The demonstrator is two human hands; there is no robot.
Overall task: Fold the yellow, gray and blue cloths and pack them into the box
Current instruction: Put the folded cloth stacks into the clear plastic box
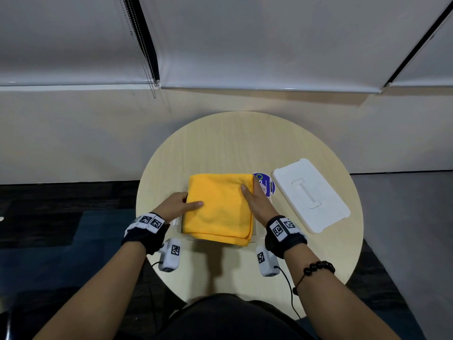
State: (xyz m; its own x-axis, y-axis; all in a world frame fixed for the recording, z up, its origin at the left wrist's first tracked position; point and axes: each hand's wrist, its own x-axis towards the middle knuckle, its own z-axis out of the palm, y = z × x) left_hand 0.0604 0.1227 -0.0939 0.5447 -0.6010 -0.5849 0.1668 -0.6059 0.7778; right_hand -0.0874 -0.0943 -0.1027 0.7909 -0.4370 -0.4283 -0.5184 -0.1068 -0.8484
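A folded yellow cloth [220, 207] lies on top of the white box [255, 231], covering nearly all of it; only slivers of the box's rim show at its sides. My left hand [177, 206] grips the cloth's left edge, thumb on top and fingers tucked beneath. My right hand [257, 202] holds the right edge the same way, thumb on the cloth and fingers down its side. The gray and blue cloths are not visible; whatever is inside the box is hidden.
The box's white lid [311, 195] with a handle lies flat on the round wooden table [245, 138] to the right. A purple round sticker [264, 184] shows on the box beside my right hand. A wall and window blinds stand behind the table.
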